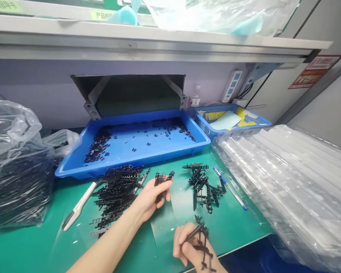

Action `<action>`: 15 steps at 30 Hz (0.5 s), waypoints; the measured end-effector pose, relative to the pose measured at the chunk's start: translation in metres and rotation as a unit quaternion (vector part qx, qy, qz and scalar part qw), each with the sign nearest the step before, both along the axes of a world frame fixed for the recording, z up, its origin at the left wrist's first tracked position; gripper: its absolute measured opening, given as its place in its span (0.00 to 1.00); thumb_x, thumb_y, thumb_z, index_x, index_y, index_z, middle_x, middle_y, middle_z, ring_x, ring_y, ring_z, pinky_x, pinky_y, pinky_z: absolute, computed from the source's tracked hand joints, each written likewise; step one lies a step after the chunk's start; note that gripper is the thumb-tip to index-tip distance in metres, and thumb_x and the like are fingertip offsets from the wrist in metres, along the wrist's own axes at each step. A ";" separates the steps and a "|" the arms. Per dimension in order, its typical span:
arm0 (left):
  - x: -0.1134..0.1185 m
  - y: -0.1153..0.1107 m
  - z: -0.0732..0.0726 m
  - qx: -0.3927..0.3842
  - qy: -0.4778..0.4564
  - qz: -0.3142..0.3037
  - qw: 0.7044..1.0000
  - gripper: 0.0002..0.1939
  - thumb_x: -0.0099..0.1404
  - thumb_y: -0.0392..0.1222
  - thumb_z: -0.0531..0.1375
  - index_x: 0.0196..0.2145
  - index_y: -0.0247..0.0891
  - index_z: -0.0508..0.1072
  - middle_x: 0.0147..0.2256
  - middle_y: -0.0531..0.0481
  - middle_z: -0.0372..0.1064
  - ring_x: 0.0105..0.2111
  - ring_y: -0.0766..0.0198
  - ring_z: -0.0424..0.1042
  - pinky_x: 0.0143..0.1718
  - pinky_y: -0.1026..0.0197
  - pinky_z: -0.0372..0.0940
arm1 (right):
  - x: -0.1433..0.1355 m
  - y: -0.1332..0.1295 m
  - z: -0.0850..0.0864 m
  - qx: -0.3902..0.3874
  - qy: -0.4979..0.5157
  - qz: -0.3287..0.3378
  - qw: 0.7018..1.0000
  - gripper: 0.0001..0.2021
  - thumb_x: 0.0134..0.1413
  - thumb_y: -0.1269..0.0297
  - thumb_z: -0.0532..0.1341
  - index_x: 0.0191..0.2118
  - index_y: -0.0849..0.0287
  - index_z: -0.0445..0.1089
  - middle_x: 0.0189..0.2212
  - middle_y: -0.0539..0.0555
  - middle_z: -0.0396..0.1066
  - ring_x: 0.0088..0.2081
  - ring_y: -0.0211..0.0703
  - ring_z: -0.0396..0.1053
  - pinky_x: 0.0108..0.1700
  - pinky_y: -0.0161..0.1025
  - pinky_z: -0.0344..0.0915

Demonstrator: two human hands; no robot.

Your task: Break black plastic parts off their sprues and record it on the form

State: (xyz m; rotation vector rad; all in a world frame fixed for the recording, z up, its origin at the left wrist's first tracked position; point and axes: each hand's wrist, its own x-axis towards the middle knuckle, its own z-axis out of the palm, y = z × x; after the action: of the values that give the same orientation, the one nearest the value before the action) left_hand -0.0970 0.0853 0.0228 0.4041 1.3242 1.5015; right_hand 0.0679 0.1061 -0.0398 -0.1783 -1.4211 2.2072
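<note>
My left hand [156, 193] is closed around a few black plastic parts [160, 178], whose looped ends stick up past the fingertips. Nearer the bench edge, my right hand [187, 242] has its fingers curled on a black plastic frame piece [203, 246] that lies across the hand and wrist. To the left of my left hand is a heap of long black plastic strips [116, 193]. A looser pile of black frame pieces [204, 185] lies to the right, beyond my right hand.
A blue tray [133, 161] with small black bits stands behind. Left are a white-handled tool [81, 204] and a plastic bag of black parts [17, 182]. Right are a blue pen [230, 187], clear plastic trays [284, 182] and a blue basket [213, 132]. A shelf [159, 47] spans above.
</note>
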 end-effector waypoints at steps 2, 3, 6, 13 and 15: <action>0.000 0.021 0.000 -0.009 0.039 0.010 0.999 0.17 0.47 0.47 0.63 0.28 0.33 0.63 0.13 0.54 0.61 0.11 0.76 0.52 0.12 0.73 0.44 | -0.002 0.000 -0.001 0.046 0.012 -0.026 0.999 0.09 0.52 0.56 0.58 0.30 0.56 0.66 0.24 0.52 0.65 0.21 0.36 0.57 0.23 0.33 0.53; 0.000 0.031 -0.001 -0.014 0.050 0.020 0.998 0.16 0.46 0.46 0.63 0.27 0.33 0.62 0.13 0.54 0.60 0.11 0.75 0.54 0.12 0.73 0.46 | -0.003 0.001 -0.001 0.064 0.006 -0.041 0.997 0.09 0.51 0.56 0.58 0.29 0.55 0.68 0.26 0.53 0.66 0.24 0.38 0.59 0.26 0.35 0.55; 0.004 0.059 -0.007 -0.019 0.060 0.060 0.996 0.14 0.49 0.43 0.62 0.27 0.35 0.60 0.14 0.57 0.60 0.12 0.74 0.58 0.13 0.73 0.51 | -0.004 0.004 0.002 0.071 -0.038 -0.057 0.995 0.09 0.50 0.56 0.60 0.27 0.54 0.71 0.31 0.54 0.67 0.28 0.41 0.63 0.30 0.37 0.58; 0.021 0.090 -0.012 -0.050 0.044 0.106 0.992 0.04 0.57 0.35 0.53 0.32 0.36 0.59 0.17 0.57 0.62 0.11 0.73 0.59 0.12 0.71 0.54 | 0.004 0.024 -0.032 0.185 -0.084 -0.036 0.979 0.16 0.52 0.52 0.57 0.20 0.52 0.71 0.28 0.54 0.70 0.26 0.44 0.67 0.28 0.39 0.64; 0.022 0.095 -0.009 -0.053 0.034 0.101 0.993 0.03 0.55 0.30 0.52 0.25 0.33 0.61 0.16 0.55 0.61 0.11 0.73 0.58 0.12 0.71 0.52 | 0.000 0.031 -0.048 0.196 -0.095 -0.014 0.976 0.18 0.49 0.52 0.59 0.15 0.54 0.67 0.19 0.52 0.67 0.19 0.42 0.64 0.19 0.37 0.61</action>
State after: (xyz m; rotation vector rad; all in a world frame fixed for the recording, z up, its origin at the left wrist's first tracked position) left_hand -0.0750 0.1806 0.0135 0.2602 1.5295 1.5858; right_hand 0.0677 0.1370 -0.0877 -0.2733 -1.9135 1.8791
